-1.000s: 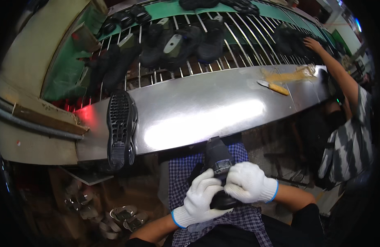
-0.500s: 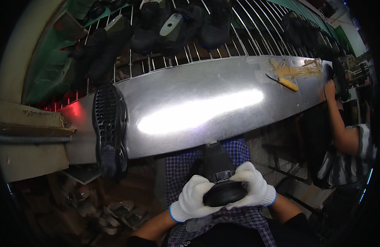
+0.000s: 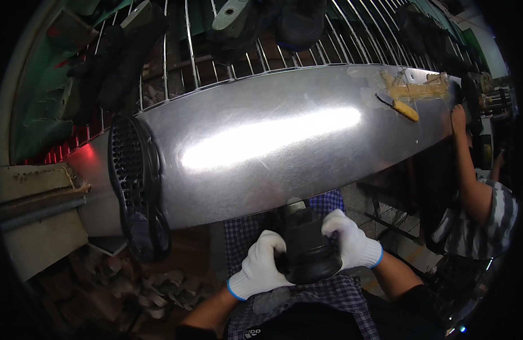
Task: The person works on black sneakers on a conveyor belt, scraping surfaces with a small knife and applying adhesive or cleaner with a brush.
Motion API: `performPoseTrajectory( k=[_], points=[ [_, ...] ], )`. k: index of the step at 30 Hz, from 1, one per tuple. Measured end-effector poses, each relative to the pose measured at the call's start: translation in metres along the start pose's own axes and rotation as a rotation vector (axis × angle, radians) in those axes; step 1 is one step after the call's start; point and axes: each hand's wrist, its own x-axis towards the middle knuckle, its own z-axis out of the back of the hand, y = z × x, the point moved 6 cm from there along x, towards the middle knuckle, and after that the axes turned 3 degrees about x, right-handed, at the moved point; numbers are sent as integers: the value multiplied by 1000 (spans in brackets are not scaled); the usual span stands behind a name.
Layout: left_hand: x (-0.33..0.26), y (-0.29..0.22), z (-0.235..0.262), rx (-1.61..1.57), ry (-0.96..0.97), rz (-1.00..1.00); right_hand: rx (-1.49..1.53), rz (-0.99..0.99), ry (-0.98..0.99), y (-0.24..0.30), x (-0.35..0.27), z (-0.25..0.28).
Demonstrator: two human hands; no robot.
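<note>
A black shoe (image 3: pixel 309 246) is between my two white-gloved hands, close over my lap below the bench's near edge. Its rounded toe points at me, and a pale end, perhaps of a shoe last (image 3: pixel 296 204), shows at the far end. My left hand (image 3: pixel 262 265) grips the shoe's left side, its fingertips partly hidden behind it. On the opposite side, my right hand (image 3: pixel 352 242) holds the shoe with curled fingers. A separate black shoe sole (image 3: pixel 138 187), tread up, lies at the left of the metal bench and overhangs its near edge.
The shiny metal bench (image 3: pixel 227 198) stretches across in front of me. A yellow-handled tool (image 3: pixel 406 110) lies near tan tape (image 3: pixel 423 89) at its right. Behind stands a metal-barred rack (image 3: pixel 192 51) with black shoes (image 3: pixel 300 25). A co-worker's arm (image 3: pixel 468 164) reaches in at right.
The shoe has tipped, so more of its upper faces me. My right hand has shifted up its side, and my left hand slightly left. My view has also shifted.
</note>
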Motion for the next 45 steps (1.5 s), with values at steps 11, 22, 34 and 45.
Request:
performPoseTrajectory(
  k=[11,22,34,45],
  points=[
    [14,-17,51,-231,480,296,402,-251,384,-72,-26,-59],
    [39,-211,76,530,-555,-787,397,609,-348,155,38,132],
    [95,-200,13,747,-529,-842,-306,223,-764,143,33,165],
    [91,-204,-7,790,-303,-908,-798,-233,-130,179,48,178]
  ],
)
